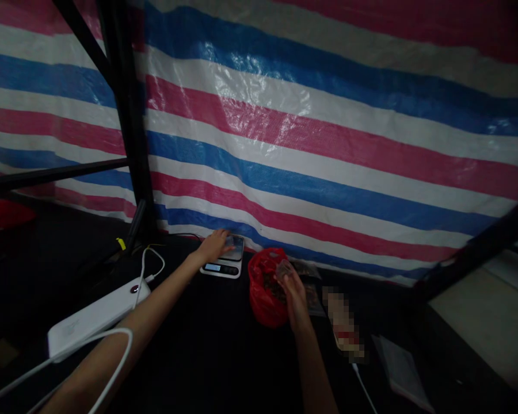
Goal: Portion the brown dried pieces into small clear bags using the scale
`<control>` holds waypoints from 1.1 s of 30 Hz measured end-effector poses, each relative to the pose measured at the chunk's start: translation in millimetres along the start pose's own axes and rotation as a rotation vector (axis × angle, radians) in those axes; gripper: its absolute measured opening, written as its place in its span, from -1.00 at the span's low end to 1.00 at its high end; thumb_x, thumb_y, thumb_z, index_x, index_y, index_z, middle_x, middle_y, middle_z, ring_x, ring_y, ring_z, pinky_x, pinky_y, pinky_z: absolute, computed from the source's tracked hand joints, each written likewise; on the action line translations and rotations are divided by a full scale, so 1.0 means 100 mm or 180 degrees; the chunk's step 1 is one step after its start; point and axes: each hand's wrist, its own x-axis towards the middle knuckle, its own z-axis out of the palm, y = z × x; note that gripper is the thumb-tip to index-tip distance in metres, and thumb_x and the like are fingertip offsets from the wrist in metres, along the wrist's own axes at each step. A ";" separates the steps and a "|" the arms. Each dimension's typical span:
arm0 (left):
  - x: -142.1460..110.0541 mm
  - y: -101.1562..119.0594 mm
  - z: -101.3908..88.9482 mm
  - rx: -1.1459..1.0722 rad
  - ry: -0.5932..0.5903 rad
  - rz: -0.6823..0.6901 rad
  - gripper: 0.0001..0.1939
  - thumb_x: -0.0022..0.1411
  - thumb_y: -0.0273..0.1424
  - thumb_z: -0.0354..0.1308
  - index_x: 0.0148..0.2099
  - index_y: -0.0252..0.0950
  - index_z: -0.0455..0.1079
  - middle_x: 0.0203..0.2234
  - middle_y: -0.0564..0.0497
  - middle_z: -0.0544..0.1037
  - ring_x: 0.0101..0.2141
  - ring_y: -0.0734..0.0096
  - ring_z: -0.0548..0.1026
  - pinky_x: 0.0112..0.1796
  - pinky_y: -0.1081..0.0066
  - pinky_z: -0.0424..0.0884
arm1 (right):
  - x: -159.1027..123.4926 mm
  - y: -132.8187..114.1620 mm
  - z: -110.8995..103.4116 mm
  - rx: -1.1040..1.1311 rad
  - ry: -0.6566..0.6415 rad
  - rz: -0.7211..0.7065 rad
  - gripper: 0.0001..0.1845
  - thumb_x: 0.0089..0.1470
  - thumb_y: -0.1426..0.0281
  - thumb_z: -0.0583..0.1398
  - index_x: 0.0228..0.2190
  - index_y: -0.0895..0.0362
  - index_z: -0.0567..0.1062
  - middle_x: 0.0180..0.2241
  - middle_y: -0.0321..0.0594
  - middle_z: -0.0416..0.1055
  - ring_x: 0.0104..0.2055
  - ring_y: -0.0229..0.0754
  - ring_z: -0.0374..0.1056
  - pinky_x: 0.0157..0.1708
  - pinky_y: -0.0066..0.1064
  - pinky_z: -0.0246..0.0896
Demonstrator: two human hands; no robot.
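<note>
We noted the left hand (213,247) open, fingers (225,237) flat on the digital kitchen scale (222,268) (probably steadying it), the right hand (294,292) pinching a small translucent item (284,269) over the red plastic bag (263,299).

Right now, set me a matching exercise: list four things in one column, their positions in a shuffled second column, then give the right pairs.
Things:
1. Left hand
2. Right hand
3. Red plastic bag
4. White power bank

Positions:
A. Left of the digital kitchen scale, with a white cable attached
B. Holding a small translucent item above the bag
C. Resting on the scale
D. Just right of the scale

Pairs: 1-C, 2-B, 3-D, 4-A
</note>
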 end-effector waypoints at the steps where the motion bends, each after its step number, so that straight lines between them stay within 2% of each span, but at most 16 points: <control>1: 0.11 -0.05 0.02 0.0161 -0.0165 -0.0033 -0.44 0.10 -0.13 0.01 0.06 -0.39 0.16 0.01 -0.25 0.26 0.01 0.15 0.24 -0.06 0.31 0.16 | 0.00 -0.01 0.00 -0.0014 -0.0013 -0.0013 -0.57 -0.15 0.25 0.24 -0.16 0.04 0.41 -0.12 -0.19 0.39 -0.14 -0.09 0.33 -0.15 -0.22 0.18; 5: 0.33 -0.14 0.14 0.0259 -0.0249 -0.0181 -0.54 0.05 -0.20 0.09 -0.05 -0.38 0.28 -0.11 -0.29 0.38 -0.09 0.05 0.34 -0.15 0.21 0.23 | 0.00 -0.06 -0.02 -0.0058 -0.0009 -0.0035 -0.55 -0.19 0.27 0.27 -0.18 0.07 0.43 -0.17 -0.17 0.43 -0.17 -0.09 0.35 -0.15 -0.25 0.19; 11: 0.18 0.02 0.27 0.0045 0.0195 -0.0002 -0.62 0.12 -0.26 0.04 -0.03 -0.31 0.28 -0.10 -0.18 0.40 -0.05 0.16 0.32 -0.07 0.25 0.17 | 0.01 -0.07 -0.01 -0.0018 0.0020 -0.0150 -0.58 -0.17 0.29 0.26 -0.18 0.08 0.42 -0.16 -0.19 0.42 -0.16 -0.13 0.35 -0.12 -0.28 0.18; 13: 0.11 0.14 0.30 -0.0522 0.0501 0.0063 -0.62 0.09 -0.24 0.07 -0.07 -0.31 0.32 -0.13 -0.14 0.43 -0.07 0.20 0.34 -0.06 0.29 0.18 | 0.02 -0.04 -0.02 -0.0008 -0.0011 -0.0222 -0.56 -0.21 0.31 0.28 -0.19 0.08 0.41 -0.16 -0.19 0.42 -0.13 -0.11 0.34 -0.10 -0.27 0.18; 15: 0.02 0.30 0.35 -0.1632 0.0746 -0.0065 -0.59 0.01 -0.19 0.13 -0.11 -0.31 0.36 -0.18 -0.11 0.47 -0.14 0.21 0.39 -0.11 0.30 0.24 | 0.03 0.01 -0.03 -0.0045 0.0004 -0.0258 -0.54 -0.23 0.33 0.30 -0.20 0.07 0.41 -0.16 -0.19 0.42 -0.12 -0.10 0.33 -0.09 -0.26 0.18; 17: -0.10 0.48 0.40 -0.2772 0.0609 -0.0211 -0.55 -0.02 -0.18 0.14 -0.11 -0.34 0.37 -0.21 -0.10 0.49 -0.17 0.21 0.42 -0.12 0.30 0.27 | 0.03 0.04 -0.03 -0.0130 0.0033 -0.0263 -0.56 -0.22 0.33 0.29 -0.21 0.08 0.41 -0.17 -0.18 0.43 -0.12 -0.09 0.34 -0.09 -0.25 0.19; 20: -0.30 0.74 0.48 -0.3825 -0.0018 0.0118 -0.51 0.00 -0.20 0.14 -0.04 -0.37 0.33 -0.17 -0.10 0.48 -0.15 0.23 0.41 -0.11 0.33 0.27 | 0.01 0.05 0.00 -0.0266 0.0042 -0.0369 -0.60 -0.21 0.31 0.28 -0.24 0.11 0.43 -0.22 -0.15 0.46 -0.15 -0.07 0.36 -0.11 -0.23 0.22; 22: -0.39 0.88 0.52 -0.4056 -0.0220 0.0272 -0.53 0.01 -0.21 0.15 -0.07 -0.38 0.36 -0.20 -0.10 0.50 -0.18 0.24 0.43 -0.13 0.34 0.29 | -0.01 0.02 0.02 -0.0343 -0.0009 -0.0425 -0.62 -0.20 0.30 0.27 -0.24 0.12 0.44 -0.22 -0.14 0.46 -0.15 -0.06 0.36 -0.11 -0.22 0.22; 25: -0.45 0.98 0.58 -0.4135 -0.0223 0.0254 -0.56 -0.03 -0.21 0.19 -0.14 -0.39 0.41 -0.26 -0.11 0.52 -0.23 0.25 0.44 -0.17 0.35 0.31 | -0.03 -0.05 0.05 -0.0487 -0.0147 -0.0421 -0.61 -0.16 0.30 0.24 -0.20 0.12 0.44 -0.15 -0.13 0.42 -0.10 -0.05 0.32 -0.08 -0.20 0.20; 30: -0.49 0.99 0.63 -0.4383 -0.0203 0.0164 -0.56 -0.04 -0.22 0.20 -0.12 -0.36 0.40 -0.21 -0.12 0.50 -0.19 0.25 0.44 -0.12 0.34 0.29 | -0.03 -0.10 0.06 -0.0548 -0.0412 -0.0325 -0.57 -0.13 0.30 0.22 -0.14 0.11 0.40 -0.09 -0.12 0.37 -0.03 -0.04 0.27 -0.01 -0.16 0.13; 33: -0.53 0.99 0.65 -0.4551 -0.0230 0.0056 -0.53 -0.05 -0.24 0.21 -0.09 -0.37 0.37 -0.18 -0.14 0.49 -0.17 0.25 0.44 -0.10 0.33 0.29 | -0.02 -0.08 0.06 -0.0443 -0.0438 -0.0303 -0.52 -0.17 0.33 0.25 -0.13 0.10 0.37 -0.10 -0.12 0.38 -0.05 -0.06 0.29 -0.03 -0.18 0.16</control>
